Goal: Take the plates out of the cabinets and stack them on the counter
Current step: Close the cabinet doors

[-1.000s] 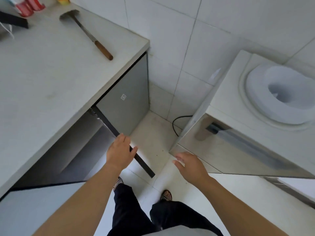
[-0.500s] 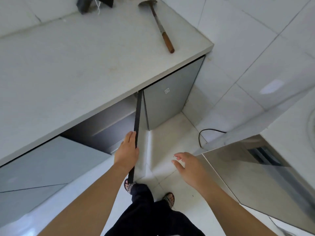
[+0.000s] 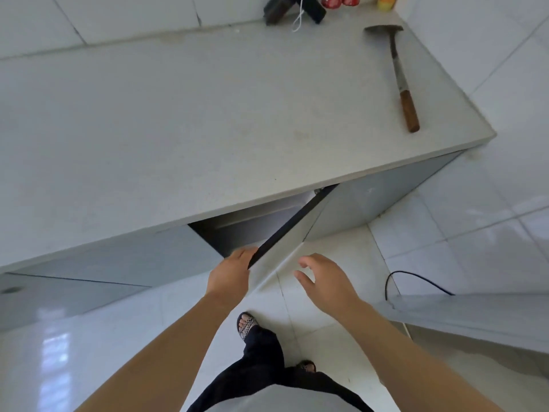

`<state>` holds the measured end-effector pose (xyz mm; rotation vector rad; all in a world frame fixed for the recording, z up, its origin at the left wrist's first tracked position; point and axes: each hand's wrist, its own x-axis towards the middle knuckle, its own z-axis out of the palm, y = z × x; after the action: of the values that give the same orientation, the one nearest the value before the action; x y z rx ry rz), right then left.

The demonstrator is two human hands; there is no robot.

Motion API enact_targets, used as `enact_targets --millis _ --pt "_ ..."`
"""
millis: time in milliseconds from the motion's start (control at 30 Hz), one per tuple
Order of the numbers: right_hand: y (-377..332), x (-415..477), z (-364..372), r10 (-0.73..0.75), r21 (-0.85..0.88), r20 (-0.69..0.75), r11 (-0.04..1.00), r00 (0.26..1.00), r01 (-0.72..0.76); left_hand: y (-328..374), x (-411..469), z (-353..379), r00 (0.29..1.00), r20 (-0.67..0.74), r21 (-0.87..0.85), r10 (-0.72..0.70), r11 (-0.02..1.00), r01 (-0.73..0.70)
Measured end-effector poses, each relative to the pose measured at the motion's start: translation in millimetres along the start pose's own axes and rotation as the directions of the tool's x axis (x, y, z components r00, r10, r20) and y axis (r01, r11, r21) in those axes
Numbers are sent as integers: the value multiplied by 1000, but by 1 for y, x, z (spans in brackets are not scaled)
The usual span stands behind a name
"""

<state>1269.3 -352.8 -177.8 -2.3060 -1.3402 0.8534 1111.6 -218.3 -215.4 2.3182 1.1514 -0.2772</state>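
Seen from above: left hand (image 3: 230, 276) closed on the free edge of a grey cabinet door (image 3: 292, 233), fingers wrapped over its dark top edge, door swung partway out from under the pale worktop (image 3: 184, 120). Right hand (image 3: 325, 281) open and empty, fingers spread and slightly curled, hovering just beside the door's outer face without touching it. Behind the door, a dark cabinet opening (image 3: 237, 230); interior in shadow, a pale shelf edge faintly visible, no plates in sight, so their place cannot be told from here, presumably deeper inside or in another cabinet. Nothing stacked on the worktop so far; task judged barely begun, still at the door-opening step. On the worktop's far right, a long-handled chopper (image 3: 399, 78) with a wooden handle, well apart from the hands; at the back edge, a black object (image 3: 285, 10) with a white cord, red cans and a yellow item, partly cut off. Below, glossy white floor tiles (image 3: 445, 233), a sandalled foot (image 3: 246, 324), dark trousers, a black cable (image 3: 416, 282) trailing toward an appliance at right. Plates, once found, likely stiff, smooth, fairly heavy in number and breakable: best taken by the rim with both hands, thumbs on top and fingers under, a few at a time, then set down flat on the clear middle of the worktop, away from the chopper.
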Motion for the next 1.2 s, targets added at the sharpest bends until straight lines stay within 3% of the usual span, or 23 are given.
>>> enact_targets --millis 300,467,700,967,1200 --pt "-31 70 6 -231 -211 87 946 969 244 -17 13 -14 1000 -13 -29 -15 999 15" --pt "-16 97 12 -329 -328 83 882 941 337 -20 18 -19 994 -51 -67 -99 993 96" --pt "-2 132 7 -484 -298 84 822 871 485 -11 23 -21 962 -116 -97 -249 966 238" --pt "7 138 3 -590 -350 151 719 793 601 5 22 -18 912 -194 -117 -362 931 345" --pt "8 132 -1 -542 -445 267 664 797 601 13 -3 -13 870 -250 -171 -424 904 391"
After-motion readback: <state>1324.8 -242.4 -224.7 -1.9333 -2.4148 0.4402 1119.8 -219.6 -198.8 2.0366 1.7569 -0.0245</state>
